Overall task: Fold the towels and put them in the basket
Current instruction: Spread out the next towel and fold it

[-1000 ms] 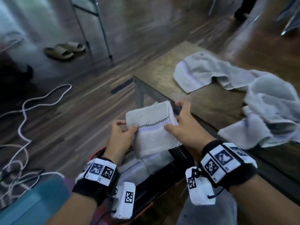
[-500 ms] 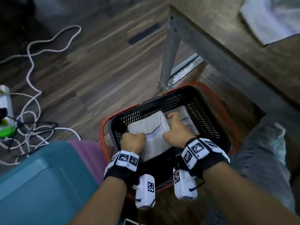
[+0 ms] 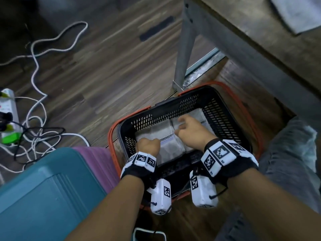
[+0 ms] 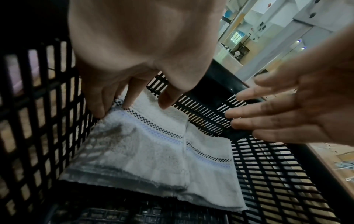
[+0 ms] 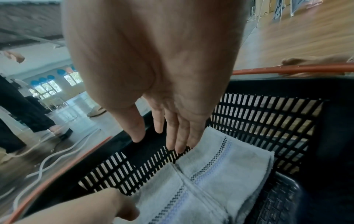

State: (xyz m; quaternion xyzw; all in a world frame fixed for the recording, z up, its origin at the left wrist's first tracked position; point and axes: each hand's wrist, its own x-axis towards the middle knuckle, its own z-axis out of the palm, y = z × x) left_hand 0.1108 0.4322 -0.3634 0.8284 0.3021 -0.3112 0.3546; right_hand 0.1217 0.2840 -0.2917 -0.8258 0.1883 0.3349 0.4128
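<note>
A black mesh basket [image 3: 224, 119] with orange handles stands on the floor by the table leg [image 3: 184, 49]. Two folded white towels with checked stripes lie side by side in it: one on the left [image 3: 163, 145], one on the right [image 3: 203, 117]. My left hand [image 3: 147, 145] points straight down, and its fingertips [image 4: 128, 104] touch the left towel's [image 4: 145, 148] far corner at the basket wall. My right hand [image 3: 184, 126] hovers open with spread fingers over the right towel [image 5: 229, 157], holding nothing. An unfolded towel [image 3: 295, 13] lies on the table [image 3: 251, 32].
A teal bin [image 3: 43, 197] and a purple object [image 3: 97, 162] stand left of the basket. White and black cables [image 3: 34, 66] and a power strip [image 3: 8, 115] lie on the wooden floor. My knee in grey jeans [image 3: 291, 153] is at the right.
Both hands carried the folded towel down from the air into the basket. It now lies beside the other towel. My right hand has let go and opened.
</note>
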